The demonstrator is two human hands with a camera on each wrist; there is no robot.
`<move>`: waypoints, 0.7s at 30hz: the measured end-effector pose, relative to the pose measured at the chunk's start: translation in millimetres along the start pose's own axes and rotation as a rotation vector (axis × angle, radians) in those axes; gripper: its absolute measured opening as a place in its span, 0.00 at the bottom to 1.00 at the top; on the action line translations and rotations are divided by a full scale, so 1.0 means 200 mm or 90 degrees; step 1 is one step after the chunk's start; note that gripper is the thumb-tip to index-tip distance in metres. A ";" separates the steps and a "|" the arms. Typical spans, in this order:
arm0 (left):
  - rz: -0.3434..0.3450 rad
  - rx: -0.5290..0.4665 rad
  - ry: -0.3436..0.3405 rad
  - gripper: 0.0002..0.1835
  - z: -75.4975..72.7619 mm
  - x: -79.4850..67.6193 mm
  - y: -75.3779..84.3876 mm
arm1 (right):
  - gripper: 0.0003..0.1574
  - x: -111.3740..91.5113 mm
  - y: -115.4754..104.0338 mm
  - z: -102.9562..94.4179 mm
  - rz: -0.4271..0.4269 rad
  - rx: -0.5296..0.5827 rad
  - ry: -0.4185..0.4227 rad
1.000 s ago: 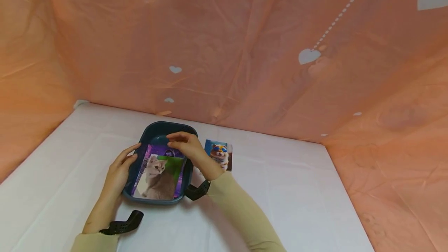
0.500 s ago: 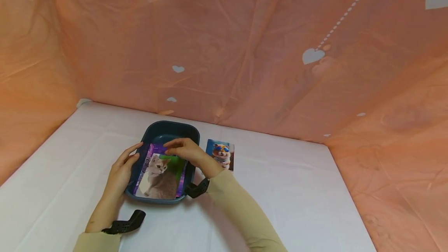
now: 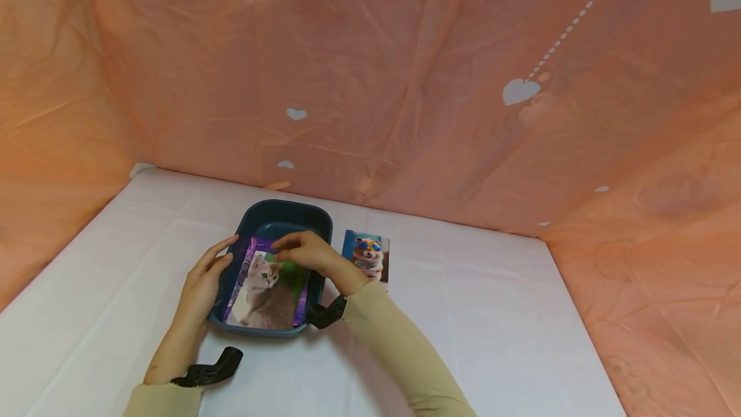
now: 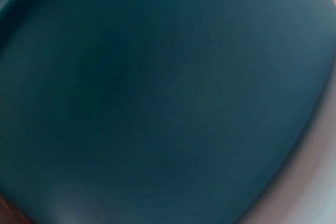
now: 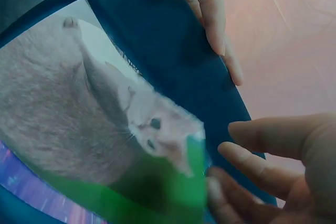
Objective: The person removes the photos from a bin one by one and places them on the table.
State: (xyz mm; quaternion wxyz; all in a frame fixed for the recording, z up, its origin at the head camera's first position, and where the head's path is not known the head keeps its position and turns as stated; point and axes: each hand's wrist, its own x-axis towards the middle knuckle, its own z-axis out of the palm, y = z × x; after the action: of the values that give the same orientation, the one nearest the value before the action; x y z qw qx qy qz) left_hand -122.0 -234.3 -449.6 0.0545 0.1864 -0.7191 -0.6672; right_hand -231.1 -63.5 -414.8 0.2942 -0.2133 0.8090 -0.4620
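Observation:
A dark teal plastic tray (image 3: pixel 286 212) holds a picture card of a grey cat (image 3: pixel 269 304), lying over a purple printed picture (image 3: pixel 250 256). My right hand (image 3: pixel 309 253) reaches in over the far end of the cat card. Its fingertips pinch the card's top edge, with the thumb and another finger at the corner in the right wrist view. My left hand (image 3: pixel 199 285) rests along the tray's left rim with its fingers fairly straight. Tray wall fills the left wrist view, with that hand out of sight. The right hand covers part of the purple picture.
A card of a hamster in sunglasses (image 3: pixel 367 253) lies on the white tabletop (image 3: pixel 463 314), right of the tray and partly behind the right forearm. An orange cloth backdrop (image 3: pixel 370 82) with white hearts rises behind and at both sides.
The right hand has come down and slightly nearer, from above the purple picture to the cat card's top edge. That edge sits slightly higher now. The left hand stays at the rim.

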 end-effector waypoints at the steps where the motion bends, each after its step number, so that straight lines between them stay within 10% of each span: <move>1: -0.001 0.001 0.000 0.25 0.00 0.00 0.00 | 0.17 0.00 0.00 0.00 0.001 0.004 0.001; 21: 0.000 -0.011 -0.003 0.25 0.00 0.01 -0.01 | 0.22 -0.01 0.04 -0.04 -0.077 0.062 -0.068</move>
State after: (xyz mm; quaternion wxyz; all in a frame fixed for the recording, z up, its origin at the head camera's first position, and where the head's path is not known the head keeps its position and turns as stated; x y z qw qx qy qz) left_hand -122.6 -235.6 -451.7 0.0540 0.1843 -0.7137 -0.6736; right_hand -235.4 -53.7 -417.3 0.3183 -0.2718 0.7543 -0.5058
